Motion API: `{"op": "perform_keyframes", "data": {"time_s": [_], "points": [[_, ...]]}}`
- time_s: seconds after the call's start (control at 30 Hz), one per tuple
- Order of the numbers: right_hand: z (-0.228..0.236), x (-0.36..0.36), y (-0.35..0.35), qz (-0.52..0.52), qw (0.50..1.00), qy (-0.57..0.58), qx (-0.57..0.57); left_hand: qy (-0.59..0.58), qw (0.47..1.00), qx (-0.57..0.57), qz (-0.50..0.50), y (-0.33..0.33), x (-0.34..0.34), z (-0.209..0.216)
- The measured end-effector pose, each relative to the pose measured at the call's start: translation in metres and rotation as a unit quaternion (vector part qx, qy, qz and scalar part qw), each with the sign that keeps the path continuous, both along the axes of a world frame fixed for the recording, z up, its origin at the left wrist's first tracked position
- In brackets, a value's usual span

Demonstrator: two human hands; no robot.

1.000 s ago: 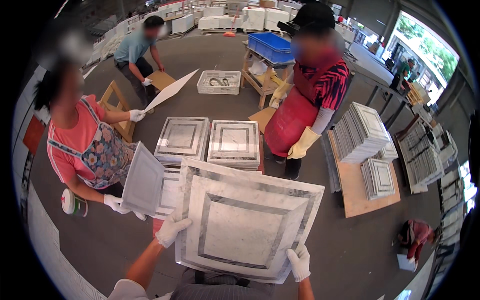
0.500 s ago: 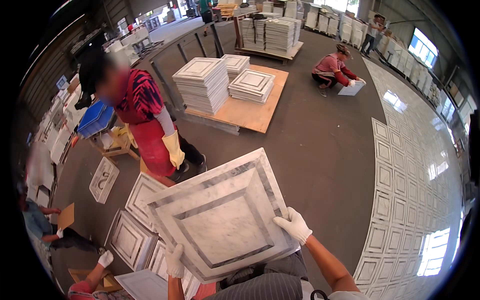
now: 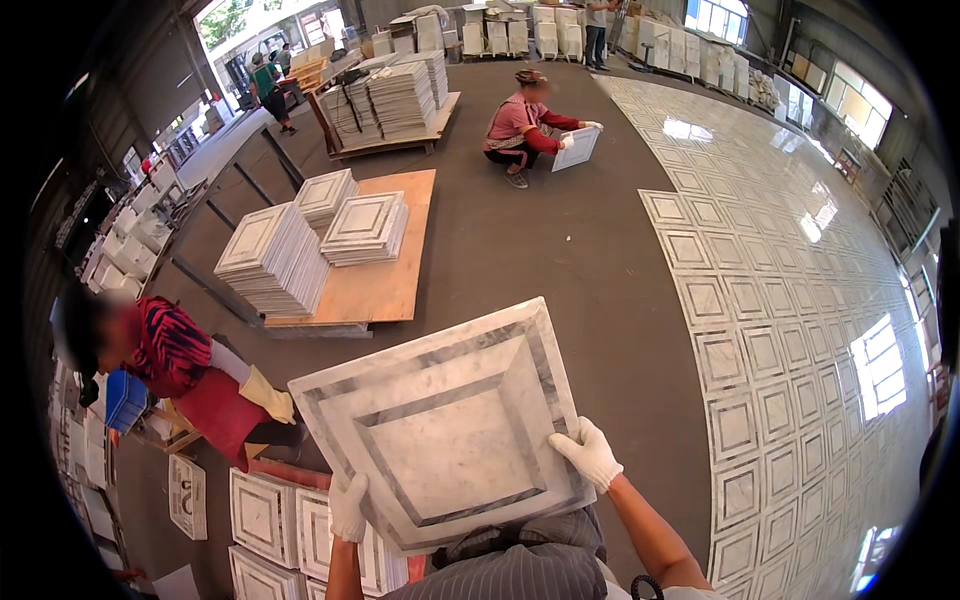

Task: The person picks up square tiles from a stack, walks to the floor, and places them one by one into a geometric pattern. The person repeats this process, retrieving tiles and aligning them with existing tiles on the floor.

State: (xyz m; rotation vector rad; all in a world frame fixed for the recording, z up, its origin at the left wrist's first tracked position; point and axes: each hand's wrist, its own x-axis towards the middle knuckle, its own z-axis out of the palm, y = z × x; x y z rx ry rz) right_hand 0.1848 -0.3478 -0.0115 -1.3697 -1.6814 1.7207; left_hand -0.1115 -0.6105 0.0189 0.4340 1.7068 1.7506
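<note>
A square white marble tile (image 3: 455, 425) with a grey inlaid frame is held tilted in front of my body. My left hand (image 3: 348, 507), in a white knit glove, grips its lower left edge. On its right edge closes my right hand (image 3: 588, 454), gloved the same way, thumb over the face; the fingers behind the tile are hidden. Below and left of my left hand lie stacks of similar tiles (image 3: 262, 520), partly covered by the held one.
At left stands a person in a red apron (image 3: 215, 415). A plywood pallet (image 3: 395, 270) bears tile stacks (image 3: 275, 260). A crouching person (image 3: 525, 130) holds a tile (image 3: 577, 148) beside the laid tile floor (image 3: 770, 400) on the right. Another loaded pallet (image 3: 400, 140) stands farther back.
My view has swung to the right, so the pallet, the people and the tile floor appear farther left. The tile stays in both my hands, nearly unmoved before me.
</note>
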Motion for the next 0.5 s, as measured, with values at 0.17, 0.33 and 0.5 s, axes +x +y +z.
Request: {"op": "perform_keyframes", "data": {"time_s": [0.17, 0.33, 0.5], "points": [[-0.005, 0.025, 0.068, -0.082, 0.994, 0.072, 0.005, 0.009, 0.999, -0.024, -0.026, 0.108, -0.003, 0.009], [-0.011, 0.038, 0.119, -0.166, 0.982, 0.090, 0.000, -0.019, 0.994, -0.056, -0.087, 0.205, -0.020, 0.002], [-0.027, 0.036, 0.185, -0.211, 0.975, 0.057, 0.024, -0.015, 0.990, -0.064, -0.128, 0.323, -0.044, -0.018]]}}
